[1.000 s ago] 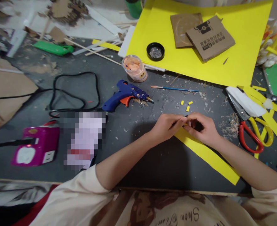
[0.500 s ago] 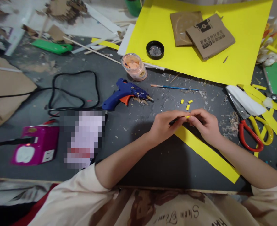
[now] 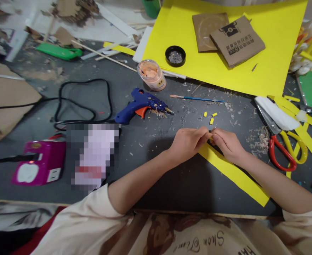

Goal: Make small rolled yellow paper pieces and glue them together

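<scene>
My left hand (image 3: 188,142) and my right hand (image 3: 228,143) meet fingertip to fingertip over the dark table. Both are closed in a pinch on a small yellow paper piece, which the fingers hide almost wholly. Just beyond the fingertips lie several small yellow rolled pieces (image 3: 211,121). A long yellow paper strip (image 3: 235,177) runs from beneath my hands toward the near right table edge. Scissors (image 3: 280,152) with red and yellow handles rest to the right of my right hand.
A blue glue gun (image 3: 142,104) with a black cord lies left of centre. Behind it stands an open jar (image 3: 156,82). A thin paintbrush (image 3: 198,98) lies ahead of my hands. Cardboard squares (image 3: 238,44) and a black lid (image 3: 175,63) sit on a yellow sheet (image 3: 267,76).
My fingers have curled in more tightly, and the small yellow piece between them is now mostly covered. The other things on the table have stayed put.
</scene>
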The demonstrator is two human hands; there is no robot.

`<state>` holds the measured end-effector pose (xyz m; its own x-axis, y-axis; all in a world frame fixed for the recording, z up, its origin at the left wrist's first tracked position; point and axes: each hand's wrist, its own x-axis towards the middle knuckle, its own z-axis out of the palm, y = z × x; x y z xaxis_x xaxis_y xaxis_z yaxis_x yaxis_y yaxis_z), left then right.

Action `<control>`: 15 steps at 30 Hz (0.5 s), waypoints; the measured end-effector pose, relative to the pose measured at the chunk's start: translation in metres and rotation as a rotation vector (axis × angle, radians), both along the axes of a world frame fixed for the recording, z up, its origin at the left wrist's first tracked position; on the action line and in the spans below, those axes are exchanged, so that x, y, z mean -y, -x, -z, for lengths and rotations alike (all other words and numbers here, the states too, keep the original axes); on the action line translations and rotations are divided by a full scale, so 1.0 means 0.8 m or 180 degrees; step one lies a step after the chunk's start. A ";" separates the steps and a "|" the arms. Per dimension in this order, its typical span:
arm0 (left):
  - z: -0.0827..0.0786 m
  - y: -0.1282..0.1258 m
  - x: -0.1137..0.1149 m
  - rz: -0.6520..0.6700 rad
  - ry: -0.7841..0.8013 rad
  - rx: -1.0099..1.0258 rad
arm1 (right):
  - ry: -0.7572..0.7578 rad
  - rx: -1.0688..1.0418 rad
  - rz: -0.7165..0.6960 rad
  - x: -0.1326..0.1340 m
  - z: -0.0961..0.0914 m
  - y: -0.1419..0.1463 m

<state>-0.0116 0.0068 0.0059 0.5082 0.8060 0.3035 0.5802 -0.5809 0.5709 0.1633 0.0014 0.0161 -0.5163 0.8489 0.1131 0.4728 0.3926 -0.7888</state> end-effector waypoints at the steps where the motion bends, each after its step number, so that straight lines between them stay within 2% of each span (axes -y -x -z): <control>1: 0.001 0.000 0.000 -0.0031 0.0031 0.0086 | 0.0046 -0.0026 -0.0006 0.000 0.000 0.000; 11: -0.005 0.000 0.000 0.0017 0.0489 0.0795 | 0.0112 -0.0236 0.0201 -0.004 -0.004 0.002; 15: -0.005 -0.002 0.001 0.0091 0.0114 0.0631 | 0.0066 -0.0337 0.0221 -0.004 -0.005 0.000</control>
<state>-0.0102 0.0062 0.0101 0.4642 0.8041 0.3715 0.4378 -0.5728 0.6930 0.1631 0.0049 0.0198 -0.4424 0.8849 0.1458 0.4118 0.3449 -0.8435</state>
